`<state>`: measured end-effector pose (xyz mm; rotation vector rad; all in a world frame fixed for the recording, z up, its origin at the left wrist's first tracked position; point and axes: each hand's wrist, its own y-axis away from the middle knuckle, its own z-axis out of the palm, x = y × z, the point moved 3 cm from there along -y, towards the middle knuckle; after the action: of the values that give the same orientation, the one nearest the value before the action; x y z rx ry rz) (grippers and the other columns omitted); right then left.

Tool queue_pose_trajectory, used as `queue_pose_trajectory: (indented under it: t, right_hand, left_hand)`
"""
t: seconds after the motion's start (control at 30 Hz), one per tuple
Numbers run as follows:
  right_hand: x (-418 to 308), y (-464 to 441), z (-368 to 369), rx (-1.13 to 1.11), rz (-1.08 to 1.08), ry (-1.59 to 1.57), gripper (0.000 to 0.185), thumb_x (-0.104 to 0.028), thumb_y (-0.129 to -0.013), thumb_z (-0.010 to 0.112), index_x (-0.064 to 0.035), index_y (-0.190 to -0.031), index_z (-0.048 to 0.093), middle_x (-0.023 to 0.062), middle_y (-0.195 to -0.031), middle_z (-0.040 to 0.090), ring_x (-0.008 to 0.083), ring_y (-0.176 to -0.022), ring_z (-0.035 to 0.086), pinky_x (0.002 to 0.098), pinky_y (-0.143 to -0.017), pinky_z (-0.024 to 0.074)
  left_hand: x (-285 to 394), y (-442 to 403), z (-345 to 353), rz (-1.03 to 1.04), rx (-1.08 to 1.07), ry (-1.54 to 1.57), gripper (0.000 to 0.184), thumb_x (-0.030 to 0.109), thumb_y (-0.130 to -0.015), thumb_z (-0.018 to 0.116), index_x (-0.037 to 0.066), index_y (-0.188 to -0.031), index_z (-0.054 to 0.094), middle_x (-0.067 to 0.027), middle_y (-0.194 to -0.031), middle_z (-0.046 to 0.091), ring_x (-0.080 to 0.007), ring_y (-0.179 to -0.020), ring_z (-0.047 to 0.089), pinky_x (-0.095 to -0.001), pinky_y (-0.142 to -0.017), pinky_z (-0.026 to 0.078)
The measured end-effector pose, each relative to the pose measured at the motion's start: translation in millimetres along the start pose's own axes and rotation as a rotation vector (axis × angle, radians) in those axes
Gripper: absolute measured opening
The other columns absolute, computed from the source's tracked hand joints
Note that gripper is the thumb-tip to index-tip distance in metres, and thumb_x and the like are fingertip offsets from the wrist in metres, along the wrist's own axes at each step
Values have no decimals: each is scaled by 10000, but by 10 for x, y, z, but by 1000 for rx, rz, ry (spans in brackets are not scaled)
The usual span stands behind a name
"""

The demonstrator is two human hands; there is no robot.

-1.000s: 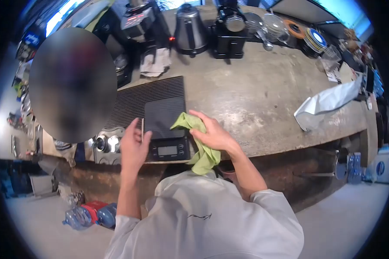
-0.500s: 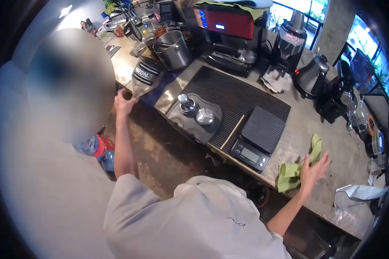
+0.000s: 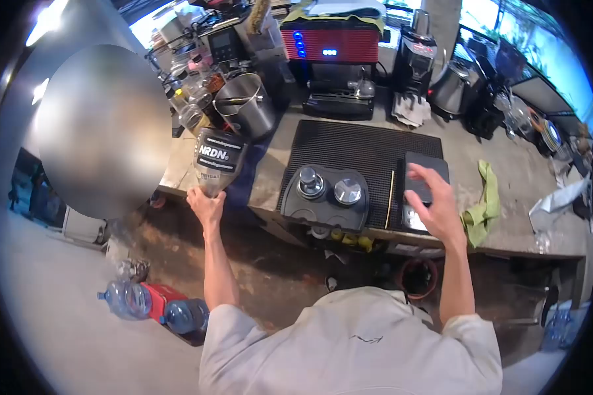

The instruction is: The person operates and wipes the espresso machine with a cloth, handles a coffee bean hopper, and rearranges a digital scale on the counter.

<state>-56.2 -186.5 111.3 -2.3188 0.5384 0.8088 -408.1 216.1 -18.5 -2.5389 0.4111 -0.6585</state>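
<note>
At the worktop's (image 3: 515, 220) front edge, the left hand (image 3: 205, 207) pinches a gray bag (image 3: 217, 157). The right hand (image 3: 438, 209) (its fingers apart) is over a black scale (image 3: 436, 160).

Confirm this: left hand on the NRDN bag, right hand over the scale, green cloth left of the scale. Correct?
Not quite: the head view shows the cloth right of the scale. The left hand is on the bag, the right hand over the scale.

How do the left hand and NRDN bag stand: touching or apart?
Touching. The head view shows the left hand gripping the NRDN bag by its near end.
</note>
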Motion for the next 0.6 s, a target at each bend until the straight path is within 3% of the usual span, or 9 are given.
queue_pose_trajectory:
  t: [0.07, 0.23, 0.4, 0.47, 0.53, 0.57, 0.6]
  right_hand:
    - [-93, -33, 199, -141, 4, -136, 389, -95, -837, 661, -21, -1212, 585, 150, -1078, 633, 296, -962, 632, 357, -884, 490]
    - [13, -249, 501, -160, -46, -93, 389, -76, -842, 666, 4, -1213, 579, 115, -1041, 645, 200, -873, 642, 303, -788, 509]
    - [96, -936, 914, -243, -50, -92, 367, -80, -866, 648, 17, -1212, 573, 135, -1069, 599, 166, -838, 649, 283, -730, 518]
    - [298, -1369, 1279, -219, -115, -153, 418, -104, -857, 663, 5, -1245, 551, 161, -1136, 555, 186, -826, 662, 304, -732, 526]
    - [576, -1878, 1708, -183, -212, 19, 549, -174, -844, 680, -14, -1328, 477, 197, -1259, 513, 269, -958, 655, 371, -818, 528]
    - [672, -2118, 1895, -183, -227, 14, 549, -174, -844, 680, -14, -1328, 477, 197, -1259, 513, 269, -958, 655, 371, -818, 528]
    - [774, -2350, 2055, -119, -139, 73, 622, -245, -833, 685, -19, -1358, 441, 214, -1323, 473, 315, -1048, 615, 405, -888, 500]
  left_hand:
    - [-48, 20, -30, 46, 36, 80, 506, 203, -593, 781, -29, -978, 547, -193, -1058, 536, -405, -1042, 495, -474, -912, 429]
    - [40, 159, -190, 150, 148, 199, 477, 153, -582, 773, -26, -950, 528, -198, -1044, 525, -414, -1031, 481, -486, -922, 404]
    - [106, 383, -366, 148, 194, 346, 428, 80, -609, 743, -28, -963, 528, -146, -991, 541, -313, -937, 537, -392, -834, 454]
    - [84, 455, -375, 28, 148, 522, 393, 37, -641, 715, -27, -986, 537, -98, -957, 559, -226, -862, 563, -327, -771, 469]
    - [72, 540, -426, -40, 128, 637, 390, 20, -656, 703, -25, -1010, 545, -79, -948, 563, -193, -834, 554, -306, -744, 464]
    - [60, 608, -452, -107, 90, 752, 389, 3, -670, 691, -24, -1033, 554, -60, -939, 567, -160, -806, 546, -286, -716, 459]
    - [55, 684, -486, -175, 52, 864, 390, -13, -685, 679, -22, -1057, 562, -40, -929, 571, -127, -778, 537, -265, -689, 453]
